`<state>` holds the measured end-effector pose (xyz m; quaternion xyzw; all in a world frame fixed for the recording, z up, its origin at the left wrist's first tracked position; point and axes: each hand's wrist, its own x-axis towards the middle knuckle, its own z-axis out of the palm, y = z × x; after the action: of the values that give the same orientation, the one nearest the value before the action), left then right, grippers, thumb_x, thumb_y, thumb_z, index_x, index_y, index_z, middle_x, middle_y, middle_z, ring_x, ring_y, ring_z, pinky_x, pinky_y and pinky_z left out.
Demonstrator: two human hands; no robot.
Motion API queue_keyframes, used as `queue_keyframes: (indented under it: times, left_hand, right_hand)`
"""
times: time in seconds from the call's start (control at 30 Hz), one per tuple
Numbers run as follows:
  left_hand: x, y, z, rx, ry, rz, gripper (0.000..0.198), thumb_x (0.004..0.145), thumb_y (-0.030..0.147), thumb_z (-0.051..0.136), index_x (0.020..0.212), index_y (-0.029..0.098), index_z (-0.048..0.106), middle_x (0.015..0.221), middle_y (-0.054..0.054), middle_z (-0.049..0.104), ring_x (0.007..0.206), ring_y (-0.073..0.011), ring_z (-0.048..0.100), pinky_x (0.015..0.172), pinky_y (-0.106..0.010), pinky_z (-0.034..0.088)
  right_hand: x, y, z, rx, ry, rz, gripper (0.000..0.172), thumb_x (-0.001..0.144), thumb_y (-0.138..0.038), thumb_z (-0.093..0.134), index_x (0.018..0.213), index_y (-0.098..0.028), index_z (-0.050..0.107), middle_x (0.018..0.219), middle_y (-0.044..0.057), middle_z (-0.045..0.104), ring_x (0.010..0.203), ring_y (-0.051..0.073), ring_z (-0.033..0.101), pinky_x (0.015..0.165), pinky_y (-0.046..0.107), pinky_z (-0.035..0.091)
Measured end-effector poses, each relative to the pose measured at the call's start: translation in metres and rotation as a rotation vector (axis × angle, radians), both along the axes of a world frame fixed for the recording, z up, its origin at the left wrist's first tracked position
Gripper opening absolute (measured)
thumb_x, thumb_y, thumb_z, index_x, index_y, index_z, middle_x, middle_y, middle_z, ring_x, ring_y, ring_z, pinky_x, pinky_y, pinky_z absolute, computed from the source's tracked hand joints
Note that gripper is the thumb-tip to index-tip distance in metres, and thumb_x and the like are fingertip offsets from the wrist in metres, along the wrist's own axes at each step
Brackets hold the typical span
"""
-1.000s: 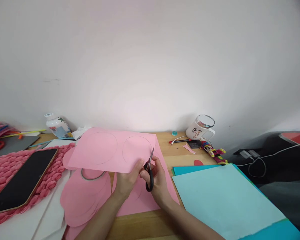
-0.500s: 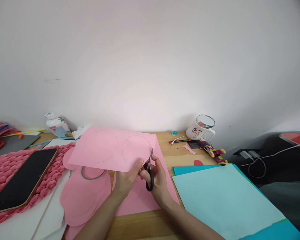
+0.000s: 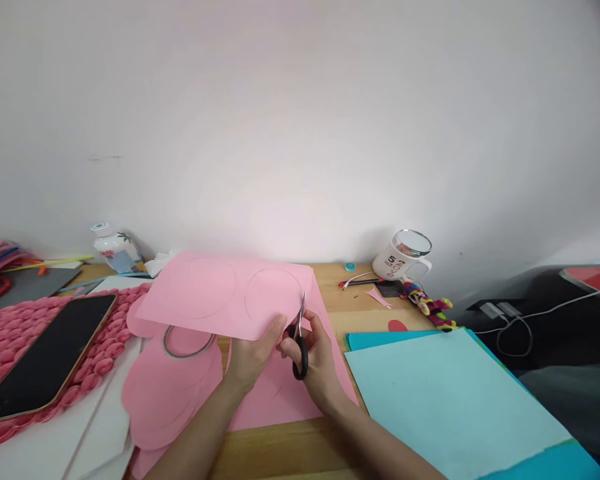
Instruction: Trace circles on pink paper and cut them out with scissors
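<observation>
A sheet of pink paper point(image 3: 210, 313) with two pencilled circles is held up, tilted, above the table. My left hand point(image 3: 257, 353) pinches its near edge, thumb on top. In my right hand point(image 3: 317, 363) are black-handled scissors point(image 3: 301, 350), blades pointing away from me at the sheet's right side, beside the smaller circle. Whether the blades are fully closed is hard to make out. Beneath lies another pink sheet point(image 3: 300, 400), also with a faint drawn curve. To the left, pink cut-out rounds point(image 3: 167, 393) lie in a pile, with a thin ring point(image 3: 167, 347) on top.
At left, a phone point(image 3: 50, 353) rests on a bumpy pink mat point(image 3: 10, 340). A white bottle point(image 3: 116, 250) stands by the wall. On the right are a mug point(image 3: 397, 257), a small colourful figure point(image 3: 430, 305), pale blue paper point(image 3: 450, 393) and a white cable point(image 3: 555, 310).
The view has shifted very slightly. Both hands, the pink sheet and the scissors keep nearly the same place, with the scissors' blades angled a touch differently.
</observation>
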<state>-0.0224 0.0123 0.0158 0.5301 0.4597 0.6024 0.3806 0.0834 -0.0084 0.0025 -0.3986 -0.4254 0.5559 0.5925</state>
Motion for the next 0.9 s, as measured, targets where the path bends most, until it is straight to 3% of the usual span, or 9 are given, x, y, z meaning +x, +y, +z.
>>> queue_keyframes:
  times: [0.07, 0.17, 0.27, 0.73, 0.9]
  left_hand:
    - [-0.003, 0.002, -0.004, -0.011, 0.037, -0.039, 0.018, 0.072, 0.034, 0.066, 0.071, 0.016, 0.065, 0.069, -0.004, 0.067, 0.080, -0.0222, 0.065, 0.079, -0.035, 0.054]
    - [-0.005, 0.004, -0.006, -0.030, 0.059, -0.023, 0.030, 0.071, 0.036, 0.067, 0.091, 0.014, 0.065, 0.090, -0.008, 0.068, 0.092, -0.0247, 0.063, 0.085, -0.039, 0.051]
    - [-0.005, 0.004, -0.006, -0.030, 0.050, -0.028, 0.038, 0.071, 0.038, 0.067, 0.099, 0.014, 0.064, 0.093, -0.010, 0.068, 0.094, -0.0258, 0.062, 0.088, -0.041, 0.050]
    - [-0.005, 0.004, -0.001, -0.021, 0.118, -0.060, 0.024, 0.074, 0.034, 0.063, 0.088, 0.015, 0.066, 0.090, -0.007, 0.070, 0.092, -0.0235, 0.064, 0.088, -0.039, 0.050]
    - [-0.005, 0.003, 0.002, -0.037, 0.104, -0.055, 0.027, 0.072, 0.034, 0.065, 0.092, 0.015, 0.066, 0.093, -0.008, 0.069, 0.092, -0.0234, 0.064, 0.086, -0.037, 0.051]
  right_hand:
    - [0.003, 0.003, 0.003, -0.020, 0.036, 0.011, 0.054, 0.060, -0.029, 0.076, 0.101, -0.021, 0.042, 0.065, -0.004, 0.057, 0.060, 0.012, 0.050, 0.055, 0.023, 0.038]
    - [0.007, 0.006, 0.006, -0.035, 0.074, 0.026, 0.063, 0.055, -0.030, 0.081, 0.104, -0.021, 0.041, 0.068, -0.003, 0.058, 0.063, 0.012, 0.051, 0.059, 0.024, 0.040]
    - [0.011, 0.006, 0.008, -0.052, 0.078, 0.052, 0.067, 0.054, -0.031, 0.082, 0.106, -0.021, 0.042, 0.070, -0.003, 0.058, 0.066, 0.013, 0.051, 0.063, 0.025, 0.041]
    - [0.010, 0.008, 0.005, 0.018, -0.001, 0.053, 0.054, 0.059, -0.041, 0.078, 0.098, -0.020, 0.048, 0.066, -0.003, 0.054, 0.059, 0.011, 0.043, 0.053, 0.023, 0.036]
    - [0.011, 0.008, 0.004, 0.035, -0.016, 0.059, 0.050, 0.060, -0.043, 0.078, 0.095, -0.019, 0.051, 0.066, -0.003, 0.052, 0.059, 0.011, 0.043, 0.054, 0.023, 0.035]
